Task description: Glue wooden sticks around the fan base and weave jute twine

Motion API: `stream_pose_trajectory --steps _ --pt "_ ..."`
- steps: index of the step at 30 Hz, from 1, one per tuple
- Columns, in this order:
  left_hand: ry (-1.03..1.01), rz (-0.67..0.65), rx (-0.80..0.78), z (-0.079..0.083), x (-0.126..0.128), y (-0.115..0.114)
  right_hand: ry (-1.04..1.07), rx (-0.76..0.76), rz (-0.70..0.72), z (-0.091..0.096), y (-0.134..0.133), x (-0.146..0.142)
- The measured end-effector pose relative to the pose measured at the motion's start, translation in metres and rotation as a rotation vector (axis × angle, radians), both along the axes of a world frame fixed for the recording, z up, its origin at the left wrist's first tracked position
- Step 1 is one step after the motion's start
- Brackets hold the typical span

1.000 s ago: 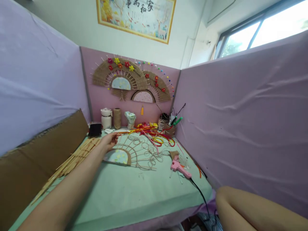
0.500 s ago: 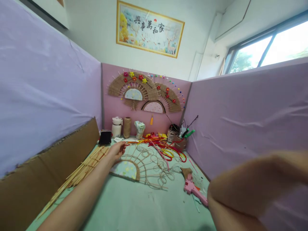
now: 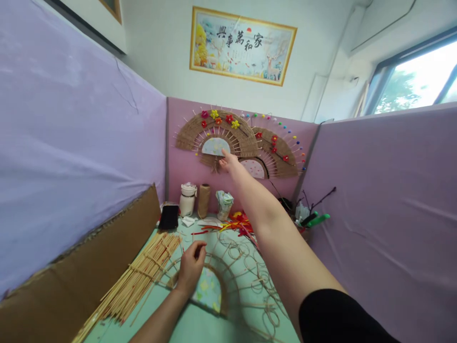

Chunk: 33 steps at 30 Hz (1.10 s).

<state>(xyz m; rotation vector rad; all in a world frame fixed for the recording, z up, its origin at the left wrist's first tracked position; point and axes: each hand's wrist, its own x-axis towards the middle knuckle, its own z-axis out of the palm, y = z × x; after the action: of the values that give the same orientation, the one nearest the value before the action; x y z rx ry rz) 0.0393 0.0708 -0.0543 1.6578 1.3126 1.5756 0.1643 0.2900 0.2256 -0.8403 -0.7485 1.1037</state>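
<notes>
My left hand (image 3: 193, 267) is over the left part of an unfinished fan (image 3: 210, 289) on the table, its fingers curled in a pinch. Whatever they hold is hidden. This fan has a half-round floral panel with thin spokes and loose loops of cord spreading from it. My right hand (image 3: 228, 162) reaches up to the back panel, index finger stretched out at the lower edge of a finished fan (image 3: 185, 136); it holds nothing. Twine and red and yellow flowers cover that fan. I cannot tell whether the fingertip touches it.
A bundle of thin sticks (image 3: 150, 271) lies at left beside a cardboard strip (image 3: 117, 247). Along the back stand a black phone (image 3: 168, 217), a white jar (image 3: 187, 200), a twine spool (image 3: 203, 201) and a cup (image 3: 224, 205). A second finished fan (image 3: 283, 152) hangs at right.
My right hand has swung in from the right side up to the hanging fan. My left hand appears lower, over the fan on the table. The view has shifted left.
</notes>
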Motion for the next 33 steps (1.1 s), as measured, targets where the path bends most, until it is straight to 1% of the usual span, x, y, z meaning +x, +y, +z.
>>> stream_pose_trajectory --steps 3,5,7,9,14,18,21,25,28,30,31,33 --pt "0.053 0.004 0.006 0.001 -0.001 0.001 0.092 -0.114 -0.025 0.003 0.025 -0.008" --pt "0.070 0.006 0.002 0.002 0.000 0.000 0.143 -0.164 -0.033 0.002 0.033 -0.011" --pt "0.081 0.008 -0.007 0.004 0.001 -0.001 0.185 -0.182 -0.028 -0.001 0.038 -0.014" --pt "0.087 0.006 -0.013 0.004 0.001 -0.001 0.221 -0.158 -0.013 -0.004 0.041 -0.015" --pt "0.081 0.004 -0.020 0.000 0.001 0.001 0.294 -0.017 -0.005 -0.005 0.041 -0.013" --pt "0.067 -0.015 -0.039 -0.003 0.001 0.002 0.355 0.113 -0.012 0.002 0.040 -0.010" --pt "0.065 -0.019 -0.048 -0.004 0.001 0.001 0.367 0.144 0.002 0.013 0.037 -0.012" --pt "0.092 -0.007 -0.057 -0.002 0.000 0.000 0.369 0.169 0.029 0.031 0.026 -0.017" --pt "0.108 -0.008 -0.061 -0.001 0.000 0.000 0.388 0.226 0.044 0.039 0.011 -0.017" --pt "0.108 -0.009 -0.052 -0.001 0.000 0.000 0.387 0.295 0.033 0.042 -0.009 -0.011" --pt "0.104 -0.011 -0.046 -0.001 0.000 0.000 0.380 0.344 0.012 0.043 -0.023 -0.006" --pt "0.097 -0.020 -0.035 0.000 0.000 0.000 0.357 0.468 -0.046 0.045 -0.063 0.011"
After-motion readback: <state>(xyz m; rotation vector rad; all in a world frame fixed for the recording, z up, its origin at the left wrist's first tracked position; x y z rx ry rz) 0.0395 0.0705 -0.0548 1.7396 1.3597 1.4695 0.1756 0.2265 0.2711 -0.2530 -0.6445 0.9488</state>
